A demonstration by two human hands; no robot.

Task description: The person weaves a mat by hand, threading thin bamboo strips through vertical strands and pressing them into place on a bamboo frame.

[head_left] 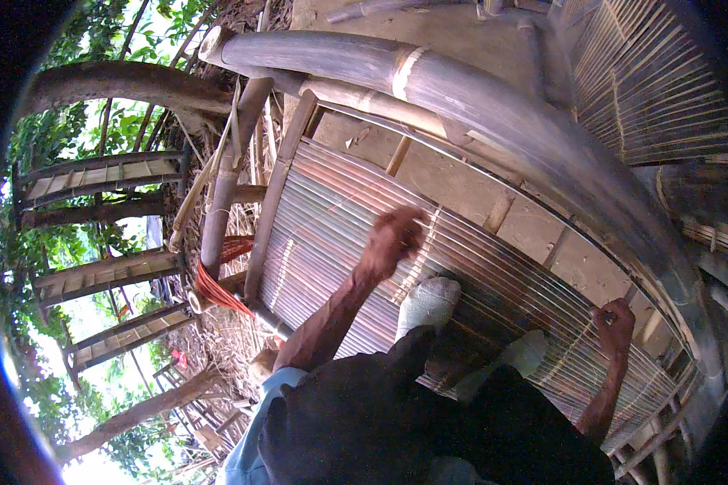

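A panel of thin, parallel bamboo strips [332, 194] lies in a frame below me, crossed by pale woven bands [287, 263]. Over the panel's middle, beside one band, is my left hand [396, 238]; motion smears its fingers. My right hand [615, 323] is closed above the far edge on the right side, and I cannot make out what its fingers hold, if anything. Both my feet, in light grey socks or shoes [430, 305], rest on the strips between my hands.
A thick dark bamboo pole [477, 81] curves along the far side. At the left, orange cord [217, 283] wraps an upright pole [222, 194]. Bamboo racks [105, 275] stand farther left. Another slatted panel [655, 81] leans at the far right.
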